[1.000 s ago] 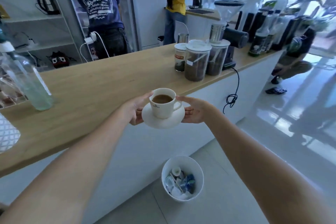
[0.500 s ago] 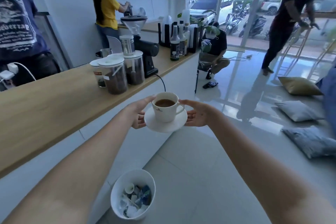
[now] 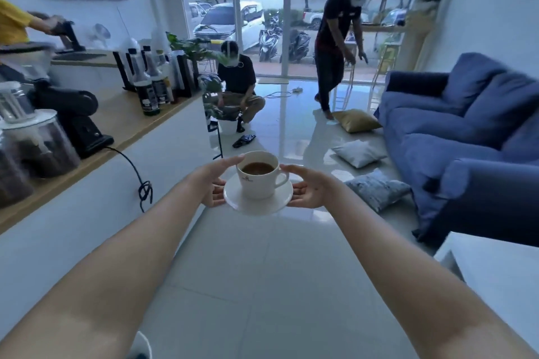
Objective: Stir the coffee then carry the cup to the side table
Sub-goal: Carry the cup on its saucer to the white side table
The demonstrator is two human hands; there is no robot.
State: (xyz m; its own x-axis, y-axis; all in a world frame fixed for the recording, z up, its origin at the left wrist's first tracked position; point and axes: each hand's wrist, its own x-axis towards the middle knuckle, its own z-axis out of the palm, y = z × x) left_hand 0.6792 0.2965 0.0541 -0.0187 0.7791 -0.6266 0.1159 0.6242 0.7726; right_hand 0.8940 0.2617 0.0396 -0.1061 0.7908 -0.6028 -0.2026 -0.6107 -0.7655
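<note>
cup (image 3: 258, 177) of coffee upright on saucer (image 3: 256, 203), handle to the right | left hand (image 3: 211, 183) and right hand (image 3: 310, 188) grip opposite saucer edges, held out over tiled floor (image 3: 262, 285) | counter (image 3: 122, 122) at left | blue sofa (image 3: 466, 131) at right | cushions (image 3: 360, 151) on floor beyond

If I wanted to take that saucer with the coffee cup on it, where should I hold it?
Probably grip the saucer by its rim, coming in from both sides at once, as the left hand and right hand do now. It is flat and wide with an upturned edge, and the cup standing on it holds coffee, so opposite grips should keep it level.
</note>
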